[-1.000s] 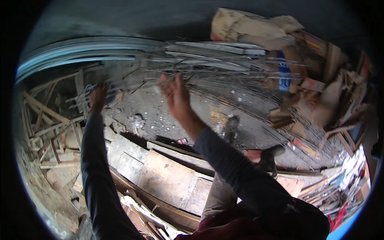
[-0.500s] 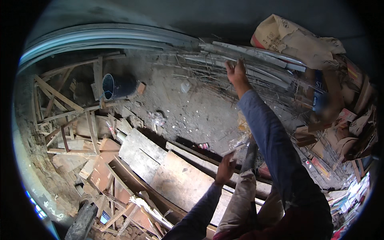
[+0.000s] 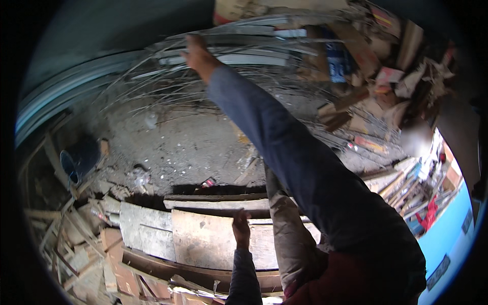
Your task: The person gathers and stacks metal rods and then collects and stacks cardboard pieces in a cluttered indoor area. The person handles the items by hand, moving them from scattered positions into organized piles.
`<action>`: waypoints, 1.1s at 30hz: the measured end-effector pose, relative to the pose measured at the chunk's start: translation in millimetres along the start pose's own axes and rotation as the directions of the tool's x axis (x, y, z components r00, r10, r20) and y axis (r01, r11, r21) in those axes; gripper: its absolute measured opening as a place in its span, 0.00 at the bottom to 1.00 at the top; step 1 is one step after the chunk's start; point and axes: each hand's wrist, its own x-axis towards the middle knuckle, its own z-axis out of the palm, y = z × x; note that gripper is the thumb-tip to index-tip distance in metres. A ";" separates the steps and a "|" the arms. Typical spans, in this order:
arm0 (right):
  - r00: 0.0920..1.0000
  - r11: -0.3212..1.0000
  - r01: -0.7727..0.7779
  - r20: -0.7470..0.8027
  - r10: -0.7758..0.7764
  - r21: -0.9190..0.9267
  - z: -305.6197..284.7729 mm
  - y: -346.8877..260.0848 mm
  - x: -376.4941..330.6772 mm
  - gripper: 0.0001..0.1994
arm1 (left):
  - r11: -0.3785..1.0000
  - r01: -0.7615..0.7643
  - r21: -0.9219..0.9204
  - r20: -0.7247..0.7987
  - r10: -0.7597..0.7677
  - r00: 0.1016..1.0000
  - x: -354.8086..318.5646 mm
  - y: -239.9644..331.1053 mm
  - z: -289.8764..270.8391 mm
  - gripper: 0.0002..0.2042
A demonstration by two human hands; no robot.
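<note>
My right hand reaches out at the upper left with finger and thumb apart. It is over or beside a heap of thin metal rods and pale strips; I cannot tell if it touches them. Lower down, my left hand hangs above a worn wooden board, its fingers loosely bent and the thumb apart. Nothing shows in either hand. A small flat piece lies on the ground beyond my left hand, beside my leg.
A dark bucket lies on its side at left, near broken wooden frames. Long pale channels run along the wall. Cardboard scraps pile up at the right. A long plank crosses before my legs.
The view has swung right, so the bucket and boards sit further left. My right arm stretches out further across the metal heap. My left hand now appears over the board, away from the flat piece.
</note>
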 end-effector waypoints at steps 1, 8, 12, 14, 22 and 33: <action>0.981 0.983 0.159 0.125 -0.147 -0.095 -0.3 0.7 3.7 0.29 | 0.990 0.027 -0.141 0.016 -0.025 1.000 9.5 22.0 10.3 0.18; 0.928 0.930 -0.348 0.094 0.360 -0.118 -20.1 -47.4 -45.4 0.33 | 0.944 -0.309 0.111 0.192 0.285 0.939 31.8 118.9 85.1 0.21; 0.906 0.922 -0.345 0.194 0.376 -0.179 -55.4 -77.4 -92.1 0.33 | 0.962 -0.235 0.136 0.314 0.183 0.932 34.0 124.4 108.8 0.21; 0.859 0.912 -0.346 0.317 0.403 -0.221 -77.0 -91.6 -103.9 0.35 | 0.955 -0.252 0.156 0.330 0.191 0.925 28.6 126.3 120.9 0.21; 0.714 0.816 -0.367 0.426 0.555 -0.447 -269.7 -151.3 -242.1 0.33 | 0.821 -0.362 0.441 0.461 0.139 0.877 45.4 103.3 182.2 0.20; 0.906 0.907 -0.102 -0.414 -0.085 -0.409 -879.5 -143.7 -498.6 0.13 | 0.405 -0.558 0.724 0.618 -0.022 0.785 137.0 28.1 385.3 0.20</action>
